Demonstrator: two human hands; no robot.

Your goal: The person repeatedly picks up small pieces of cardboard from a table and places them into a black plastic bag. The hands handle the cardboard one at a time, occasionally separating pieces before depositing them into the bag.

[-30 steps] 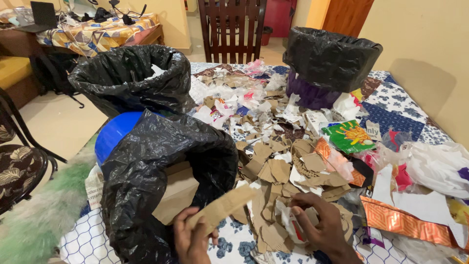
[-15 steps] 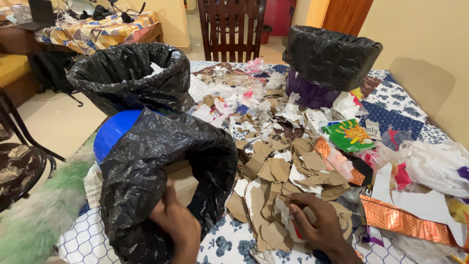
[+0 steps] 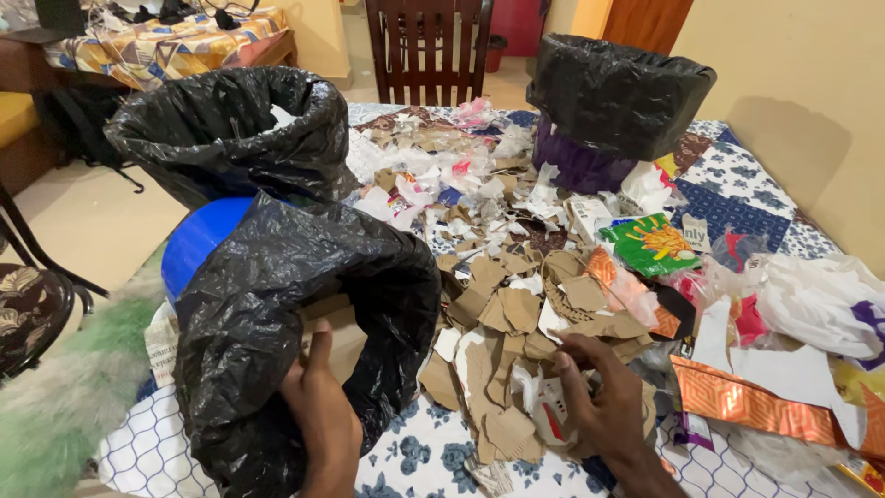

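Bag (image 3: 277,304): black, crumpled, mouth open, brown cardboard inside, near bench edge.
Scraps (image 3: 502,369): torn brown cardboard, heaped just right of bag.

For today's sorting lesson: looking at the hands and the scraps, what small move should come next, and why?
Probably close the right hand on a brown cardboard scrap from the pile beneath it. The left hand is empty at the mouth of the near black bag, which already shows cardboard inside, and loose cardboard pieces lie under the right fingers.
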